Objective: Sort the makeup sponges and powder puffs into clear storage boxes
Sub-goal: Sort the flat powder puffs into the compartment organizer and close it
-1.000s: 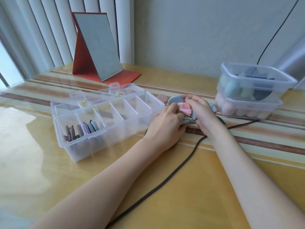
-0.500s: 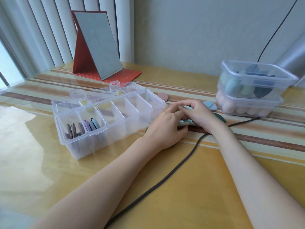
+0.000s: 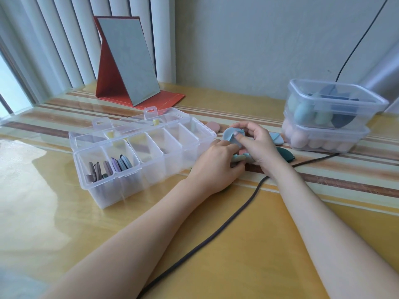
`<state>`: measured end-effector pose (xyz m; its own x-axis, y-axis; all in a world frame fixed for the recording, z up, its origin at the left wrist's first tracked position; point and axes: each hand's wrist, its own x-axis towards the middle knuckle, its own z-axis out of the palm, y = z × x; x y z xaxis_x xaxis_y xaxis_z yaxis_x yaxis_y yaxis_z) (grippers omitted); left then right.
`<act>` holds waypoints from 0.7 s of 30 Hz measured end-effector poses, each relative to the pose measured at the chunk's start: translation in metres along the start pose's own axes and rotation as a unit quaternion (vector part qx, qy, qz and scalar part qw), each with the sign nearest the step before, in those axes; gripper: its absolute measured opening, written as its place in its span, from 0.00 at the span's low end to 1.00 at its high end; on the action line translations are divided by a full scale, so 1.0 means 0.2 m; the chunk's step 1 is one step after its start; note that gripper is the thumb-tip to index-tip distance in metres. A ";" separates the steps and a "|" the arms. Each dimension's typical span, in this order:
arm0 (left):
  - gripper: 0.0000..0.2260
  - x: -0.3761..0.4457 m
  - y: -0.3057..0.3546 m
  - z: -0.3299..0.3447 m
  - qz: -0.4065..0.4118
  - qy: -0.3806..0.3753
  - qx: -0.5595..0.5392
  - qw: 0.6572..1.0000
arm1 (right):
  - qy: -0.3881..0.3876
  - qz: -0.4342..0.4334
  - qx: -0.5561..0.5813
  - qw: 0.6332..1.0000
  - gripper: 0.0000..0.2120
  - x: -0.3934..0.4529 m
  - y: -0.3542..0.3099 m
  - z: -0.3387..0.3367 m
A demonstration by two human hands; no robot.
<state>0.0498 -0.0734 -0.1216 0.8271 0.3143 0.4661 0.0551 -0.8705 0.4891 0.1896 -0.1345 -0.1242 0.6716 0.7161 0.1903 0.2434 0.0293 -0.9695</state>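
Note:
My right hand [image 3: 258, 145] pinches a light blue powder puff [image 3: 229, 134] lifted just right of the divided clear box [image 3: 203, 128]. My left hand [image 3: 217, 167] curls its fingers and thumb round a small stack of teal and pink puffs [image 3: 240, 158] on the table. The box's two left front compartments hold upright puffs, brownish [image 3: 96, 171] and purple-blue [image 3: 121, 164]. Loose puffs lie near my hands: a pink one [image 3: 212, 126], a light blue one [image 3: 276, 138] and a dark green one [image 3: 285, 154].
Two stacked clear tubs stand at the right, the upper [image 3: 367, 98] with blue and green sponges, the lower [image 3: 358, 134] with pink ones. A red-backed mirror [image 3: 129, 61] stands at the back. A dark cable [image 3: 237, 214] crosses the table between my arms.
My right hand has risen from the pile with the light blue puff between its fingers. My left hand stays low on the stack.

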 end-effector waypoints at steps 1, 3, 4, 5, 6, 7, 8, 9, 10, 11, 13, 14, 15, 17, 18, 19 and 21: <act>0.07 0.00 0.00 0.00 -0.011 0.014 -0.024 1.000 | 0.021 0.002 0.030 0.999 0.08 0.00 0.00 0.00; 0.08 0.01 0.01 0.00 -0.040 0.057 -0.089 0.994 | 0.056 0.003 0.085 0.995 0.09 0.01 -0.01 0.00; 0.08 0.02 0.02 0.00 -0.051 0.073 -0.117 0.989 | 0.065 0.008 0.117 0.991 0.09 0.02 -0.02 0.01; 0.08 0.02 0.03 0.00 -0.057 0.079 -0.146 0.985 | 0.072 0.015 0.148 0.986 0.09 0.02 -0.03 0.01; 0.08 0.02 0.04 -0.01 -0.064 0.072 -0.177 0.979 | 0.078 0.022 0.164 0.983 0.10 0.02 -0.04 0.00; 0.07 0.01 0.05 -0.01 -0.073 0.061 -0.209 0.973 | 0.086 0.030 0.160 0.983 0.12 0.02 -0.05 0.00; 0.07 0.01 0.06 -0.01 -0.082 0.051 -0.242 0.966 | 0.091 0.038 0.143 0.985 0.13 0.01 -0.06 -0.01; 0.06 0.02 0.06 -0.01 -0.091 0.046 -0.275 0.956 | 0.091 0.047 0.123 0.987 0.15 0.00 -0.06 -0.02; 0.07 0.02 0.06 -0.02 -0.101 0.043 -0.311 0.944 | 0.080 0.060 0.108 0.989 0.15 -0.01 -0.07 -0.02; 0.07 0.02 0.06 -0.02 -0.114 0.041 -0.352 0.928 | 0.061 0.076 0.106 0.990 0.15 -0.03 -0.08 -0.02; 0.06 0.03 0.07 -0.03 -0.131 0.030 -0.445 0.885 | 0.012 0.085 0.119 0.989 0.20 -0.05 -0.09 -0.01; 0.07 0.03 0.07 -0.03 -0.136 0.025 -0.484 0.864 | -0.004 0.077 0.125 0.989 0.24 -0.05 -0.09 0.00; 0.07 0.03 0.06 -0.03 -0.143 0.025 -0.507 0.850 | -0.016 0.070 0.128 0.989 0.27 -0.04 -0.10 0.00; 0.06 0.03 0.05 -0.01 -0.162 0.042 -0.521 0.837 | -0.038 0.067 0.135 0.988 0.28 -0.04 -0.10 0.01; 0.05 0.03 0.05 -0.01 -0.175 0.053 -0.523 0.833 | -0.049 0.073 0.138 0.987 0.25 -0.04 -0.11 0.01; 0.04 0.04 0.04 -0.01 -0.186 0.061 -0.526 0.827 | -0.052 0.080 0.136 0.986 0.21 -0.05 -0.11 0.02; 0.04 0.04 0.04 -0.01 -0.196 0.066 -0.532 0.821 | -0.014 0.072 0.097 0.993 0.14 -0.05 -0.11 0.03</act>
<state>0.0566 -0.0764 -0.1132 0.7914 0.5899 0.1605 -0.2752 0.1093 0.9552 0.1733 -0.1370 -0.1062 0.6686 0.7422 0.0457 0.0058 0.0562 -0.9984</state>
